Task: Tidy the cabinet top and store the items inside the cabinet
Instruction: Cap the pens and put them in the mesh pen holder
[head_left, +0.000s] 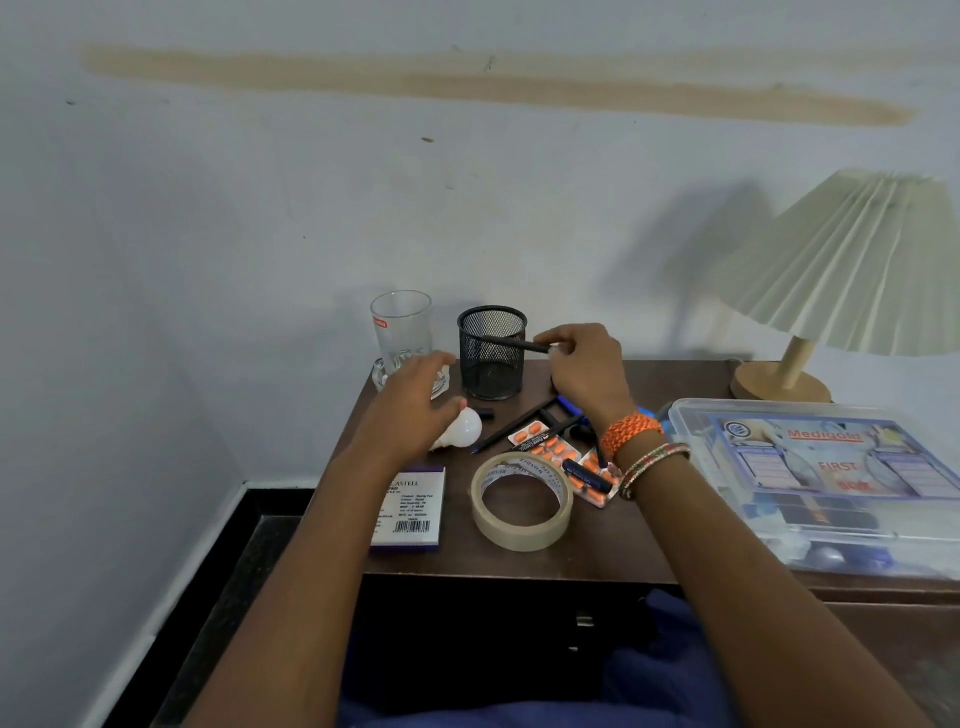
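Observation:
My right hand (587, 371) pinches a black pen (511, 344) and holds it level in front of the black mesh pen cup (492, 364) at the back of the dark wooden cabinet top (613, 540). My left hand (415, 400) hovers with fingers spread over a white light bulb (462, 428), holding nothing. More pens (519, 423), orange pill strips (550, 447), a roll of tape (522, 501) and a white stamp-pad box (410, 512) lie on the top.
A clear drinking glass (401, 327) stands on a glass ashtray at the back left. A clear plastic first-aid box (831, 483) fills the right side, with a pleated lamp (852, 270) behind it. The cabinet front (519, 623) shows below, and a wall rises behind.

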